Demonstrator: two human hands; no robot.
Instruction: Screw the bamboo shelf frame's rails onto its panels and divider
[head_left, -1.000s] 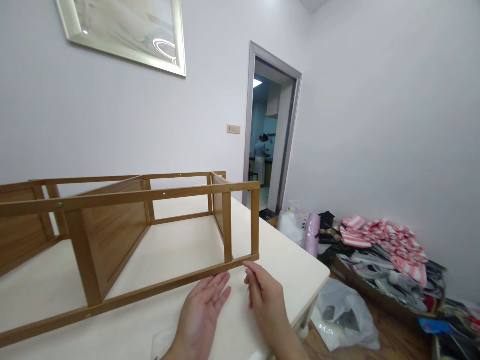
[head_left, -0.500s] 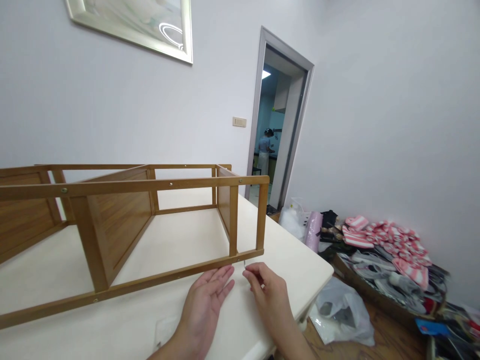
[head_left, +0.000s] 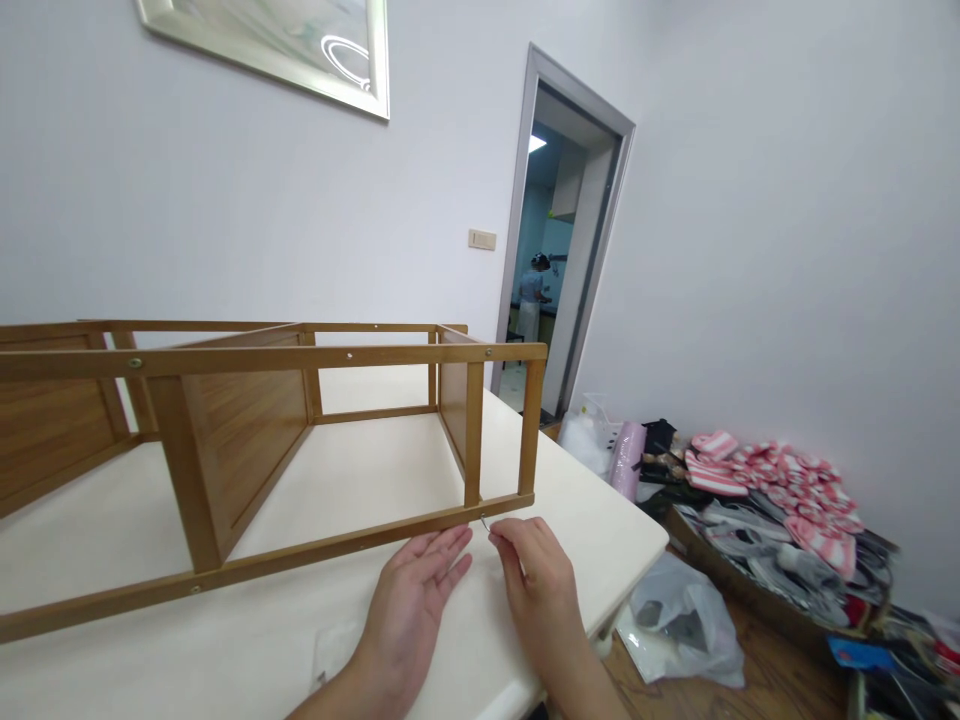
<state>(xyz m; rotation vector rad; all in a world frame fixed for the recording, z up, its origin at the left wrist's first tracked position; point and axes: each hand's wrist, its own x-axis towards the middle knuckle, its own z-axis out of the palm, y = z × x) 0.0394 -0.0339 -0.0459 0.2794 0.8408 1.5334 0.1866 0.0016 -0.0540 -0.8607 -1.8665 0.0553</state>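
Observation:
A brown wooden shelf frame [head_left: 412, 525] lies on its side across the white table [head_left: 600, 520]. Pinched between the thumb and fingers of my right hand [head_left: 536, 575] is a small bent metal hex key [head_left: 486, 524]. Its tip meets the bottom rail near the right end, at a bolt hole. My left hand [head_left: 420, 595] is palm up with fingers stretched out, just under the same rail and left of the key; whether the fingertips touch the wood I cannot tell. Bolt heads [head_left: 135, 363] show along the upper rail.
A clear plastic bag [head_left: 330, 650] lies on the table by my left wrist. Right of the table, a plastic bag [head_left: 682, 615] sits on the floor beside a box [head_left: 750, 570] heaped with clothes and shoes. Through the doorway, a person [head_left: 531, 295] stands in another room.
The hex key has turned from nearly upright to slanted at the rail, and my right hand has shifted slightly. My left hand stays almost in place. The view has moved a little.

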